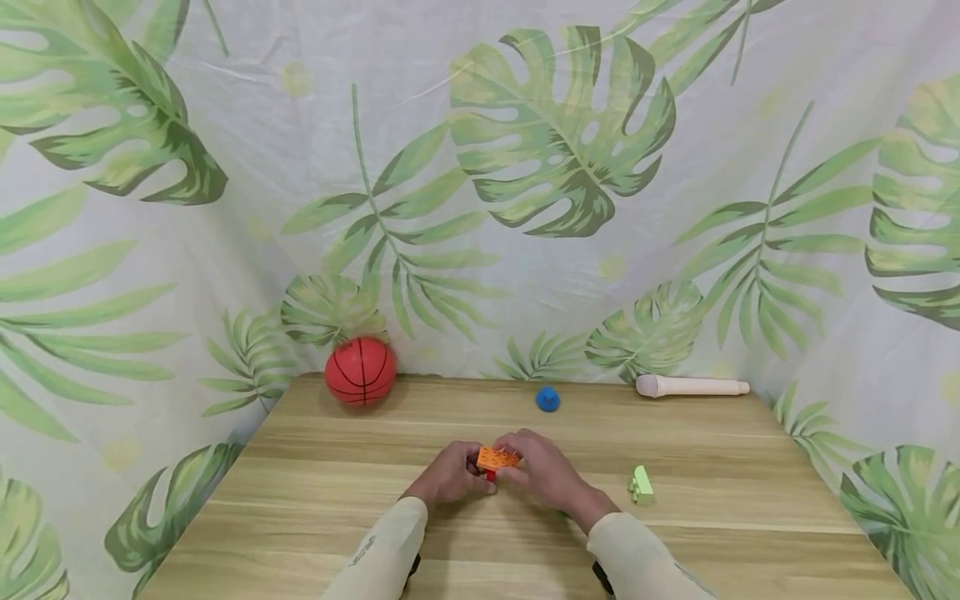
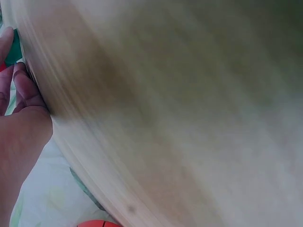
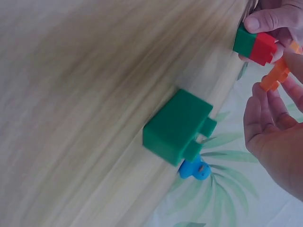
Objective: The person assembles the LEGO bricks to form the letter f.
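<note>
Near the table's middle my two hands meet over toy building bricks. My left hand (image 1: 453, 472) grips a red brick (image 3: 262, 48) joined to a green brick (image 3: 245, 41), its thumb lying on the green one. An orange brick (image 1: 497, 457), studs upward in the head view, is pinched by the fingers of my right hand (image 1: 546, 471). It sits right at the red brick's studded side, overlapping the red in the head view. To the right, a separate green brick (image 1: 641, 485) lies on its side; it looks darker in the right wrist view.
A red ball with black lines (image 1: 361, 372) stands at the table's back left. A small blue toy (image 1: 547, 399) is at the back middle, and a white microphone (image 1: 692, 386) lies at the back right. Behind the wooden table (image 1: 315, 517) hangs a leaf-print cloth (image 1: 420, 50).
</note>
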A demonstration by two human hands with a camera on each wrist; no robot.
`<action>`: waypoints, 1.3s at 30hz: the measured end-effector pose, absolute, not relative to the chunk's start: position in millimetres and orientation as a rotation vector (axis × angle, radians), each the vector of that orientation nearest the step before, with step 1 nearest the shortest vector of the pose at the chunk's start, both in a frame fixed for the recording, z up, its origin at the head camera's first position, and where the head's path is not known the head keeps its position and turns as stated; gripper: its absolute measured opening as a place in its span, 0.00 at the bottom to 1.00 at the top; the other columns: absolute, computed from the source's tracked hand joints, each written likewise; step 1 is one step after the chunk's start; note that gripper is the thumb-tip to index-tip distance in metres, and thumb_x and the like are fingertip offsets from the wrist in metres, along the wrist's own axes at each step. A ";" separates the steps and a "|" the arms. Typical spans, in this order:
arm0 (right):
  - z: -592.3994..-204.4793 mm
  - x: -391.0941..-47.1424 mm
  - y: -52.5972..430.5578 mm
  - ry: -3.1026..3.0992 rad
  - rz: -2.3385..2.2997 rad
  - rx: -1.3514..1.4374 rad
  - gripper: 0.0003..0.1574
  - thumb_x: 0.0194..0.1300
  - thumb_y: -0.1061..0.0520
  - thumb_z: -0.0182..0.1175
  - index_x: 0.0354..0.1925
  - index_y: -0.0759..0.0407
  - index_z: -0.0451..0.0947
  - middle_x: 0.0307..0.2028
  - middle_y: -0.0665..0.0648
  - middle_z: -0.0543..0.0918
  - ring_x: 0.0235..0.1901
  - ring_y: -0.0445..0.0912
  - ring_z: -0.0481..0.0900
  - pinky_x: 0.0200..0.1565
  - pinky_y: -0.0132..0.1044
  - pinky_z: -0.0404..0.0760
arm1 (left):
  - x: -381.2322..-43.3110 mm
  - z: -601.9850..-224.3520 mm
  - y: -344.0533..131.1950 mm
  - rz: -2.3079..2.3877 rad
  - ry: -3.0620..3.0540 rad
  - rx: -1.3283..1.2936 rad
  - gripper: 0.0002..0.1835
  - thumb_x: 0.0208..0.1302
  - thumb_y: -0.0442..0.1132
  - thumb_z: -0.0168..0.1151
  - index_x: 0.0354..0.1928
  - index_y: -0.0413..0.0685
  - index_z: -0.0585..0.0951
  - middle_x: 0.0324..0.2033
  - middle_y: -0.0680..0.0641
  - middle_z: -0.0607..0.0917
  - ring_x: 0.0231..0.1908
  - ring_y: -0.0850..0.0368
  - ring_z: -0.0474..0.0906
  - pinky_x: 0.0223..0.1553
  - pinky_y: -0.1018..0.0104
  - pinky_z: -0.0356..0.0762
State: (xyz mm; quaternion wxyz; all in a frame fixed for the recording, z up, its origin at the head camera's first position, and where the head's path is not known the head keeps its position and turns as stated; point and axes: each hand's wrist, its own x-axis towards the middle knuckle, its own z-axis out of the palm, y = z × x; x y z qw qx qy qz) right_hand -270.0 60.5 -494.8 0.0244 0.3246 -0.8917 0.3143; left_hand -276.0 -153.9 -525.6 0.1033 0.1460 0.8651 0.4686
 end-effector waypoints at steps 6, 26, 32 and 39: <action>-494.3 -272.5 57.8 -2.805 0.945 0.991 0.18 0.68 0.58 0.74 0.55 0.59 0.87 0.49 0.55 0.87 0.49 0.49 0.84 0.54 0.48 0.84 | -275.6 -528.0 -150.2 1.368 2.568 0.437 0.15 0.57 0.31 0.82 0.44 0.44 0.86 0.35 0.52 0.84 0.37 0.59 0.75 0.41 0.68 0.74; -486.8 -273.2 49.7 -2.811 0.667 0.983 0.18 0.63 0.60 0.79 0.51 0.58 0.91 0.43 0.55 0.88 0.42 0.47 0.80 0.48 0.40 0.82 | -276.1 -526.8 -151.5 1.399 2.563 0.463 0.14 0.57 0.30 0.82 0.42 0.43 0.86 0.33 0.52 0.85 0.35 0.60 0.75 0.38 0.71 0.74; -488.5 -276.8 51.0 -2.797 0.639 1.011 0.18 0.63 0.59 0.78 0.52 0.58 0.92 0.45 0.54 0.91 0.43 0.46 0.82 0.50 0.41 0.83 | -277.3 -525.9 -151.9 1.380 2.576 0.446 0.14 0.57 0.32 0.82 0.43 0.44 0.86 0.34 0.52 0.85 0.36 0.60 0.75 0.39 0.71 0.74; -492.7 -280.3 50.6 -2.805 0.708 1.015 0.17 0.62 0.60 0.79 0.51 0.58 0.92 0.44 0.54 0.91 0.42 0.44 0.80 0.48 0.39 0.81 | -277.1 -525.6 -157.3 1.356 2.567 0.512 0.15 0.59 0.32 0.81 0.45 0.43 0.86 0.35 0.51 0.85 0.36 0.60 0.75 0.38 0.71 0.73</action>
